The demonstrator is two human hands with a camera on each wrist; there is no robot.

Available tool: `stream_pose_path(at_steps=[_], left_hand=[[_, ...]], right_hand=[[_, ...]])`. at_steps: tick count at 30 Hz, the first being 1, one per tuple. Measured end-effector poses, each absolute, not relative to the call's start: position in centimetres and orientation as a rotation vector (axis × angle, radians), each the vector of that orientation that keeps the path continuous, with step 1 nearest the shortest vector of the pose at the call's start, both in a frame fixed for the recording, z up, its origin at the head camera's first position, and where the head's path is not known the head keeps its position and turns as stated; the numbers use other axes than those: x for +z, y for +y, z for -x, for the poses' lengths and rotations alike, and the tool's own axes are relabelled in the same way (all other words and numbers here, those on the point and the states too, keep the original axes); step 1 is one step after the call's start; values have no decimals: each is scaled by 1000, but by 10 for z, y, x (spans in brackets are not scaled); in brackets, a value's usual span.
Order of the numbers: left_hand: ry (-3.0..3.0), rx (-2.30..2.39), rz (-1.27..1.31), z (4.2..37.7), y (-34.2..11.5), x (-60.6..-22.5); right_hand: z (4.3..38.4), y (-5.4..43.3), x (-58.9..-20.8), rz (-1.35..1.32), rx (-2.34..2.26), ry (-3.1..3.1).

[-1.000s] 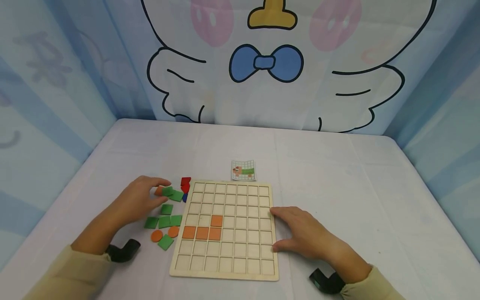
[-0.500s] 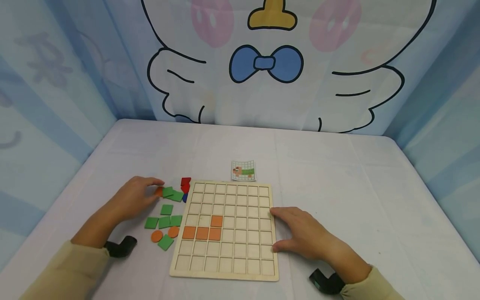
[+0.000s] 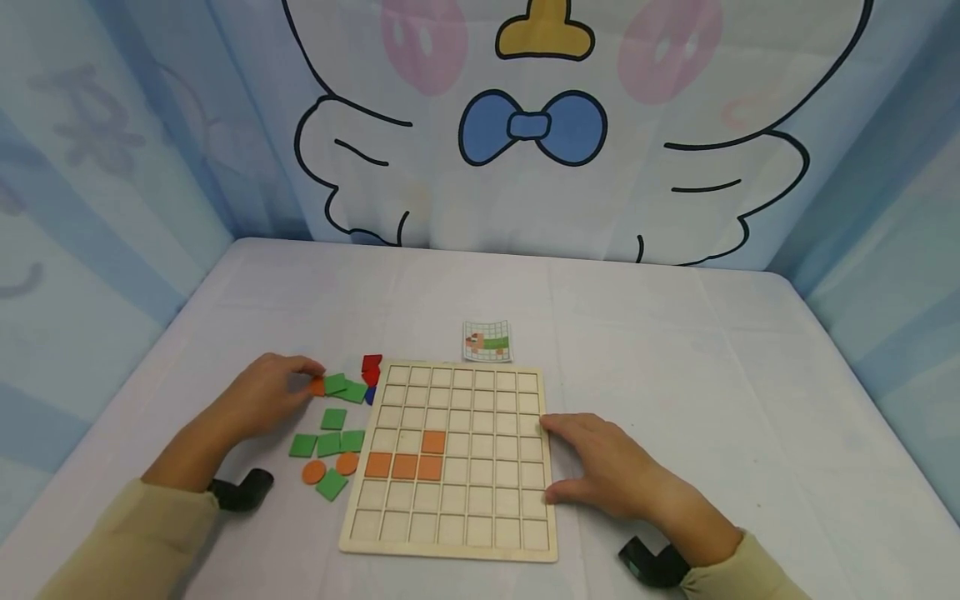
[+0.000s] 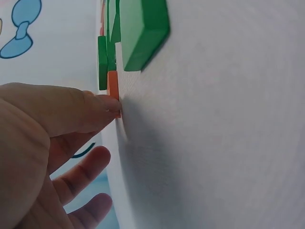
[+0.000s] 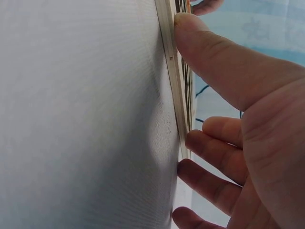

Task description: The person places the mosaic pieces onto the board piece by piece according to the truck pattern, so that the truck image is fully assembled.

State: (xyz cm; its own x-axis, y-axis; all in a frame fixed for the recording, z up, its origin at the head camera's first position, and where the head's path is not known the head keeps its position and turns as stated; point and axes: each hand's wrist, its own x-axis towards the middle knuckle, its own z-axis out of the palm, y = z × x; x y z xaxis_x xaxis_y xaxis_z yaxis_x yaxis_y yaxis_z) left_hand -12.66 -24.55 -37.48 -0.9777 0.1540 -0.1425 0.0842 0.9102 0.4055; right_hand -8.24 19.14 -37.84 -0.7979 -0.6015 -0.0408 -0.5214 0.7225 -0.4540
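My left hand (image 3: 264,395) is at the far end of the loose tiles, left of the board. Its thumb and forefinger pinch an orange tile (image 4: 112,84), which lies partly hidden beside overlapping green tiles (image 3: 352,392). The other fingers hang loose, as the left wrist view shows. Along the right edge of the wooden grid board (image 3: 495,500) rests my right hand (image 3: 618,467), thumb and fingertips touching the rim with fingers fairly straight. Several orange square tiles (image 3: 405,466) sit in the board's left cells.
Loose green tiles (image 3: 328,443) and orange discs (image 3: 314,472) lie left of the board. Red pieces (image 3: 371,375) and a partly covered blue piece (image 3: 370,396) touch its upper left side. Behind the board lies a small picture card (image 3: 487,341) with a gridded pattern.
My left hand has drawn back slightly to the left, and its fingers have closed in on the orange tile. The right hand and board have stayed still.
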Motion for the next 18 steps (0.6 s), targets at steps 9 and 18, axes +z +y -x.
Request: stream_pose_path(at_steps=[9, 18], left_hand=[[2925, 537, -102, 126, -246, -374], [2965, 540, -70, 120, -250, -371]], right_hand=[[82, 192, -379, 891, -643, 2738], [82, 191, -379, 883, -643, 2747]])
